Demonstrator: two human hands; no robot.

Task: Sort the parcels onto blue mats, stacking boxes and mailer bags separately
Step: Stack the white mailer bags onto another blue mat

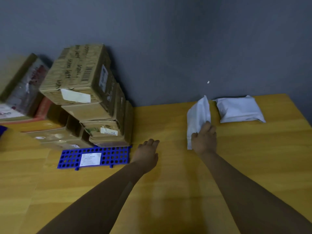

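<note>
My right hand (204, 140) grips a white mailer bag (197, 119) by its lower edge, and the bag is tilted up off the wooden table. A second white mailer bag (239, 109) lies flat just behind it, to the right. My left hand (148, 149) hovers over the table with relaxed fingers and holds nothing. To its left lies a blue perforated mat (94, 157) with a white label on it. A stack of cardboard boxes (87, 98) stands on the mat's far part, leaning against the wall.
More boxes and flat parcels (22, 98) are piled at the far left. A grey wall (168, 48) closes the table's back edge. The wooden table (168, 183) stretches toward me between my arms.
</note>
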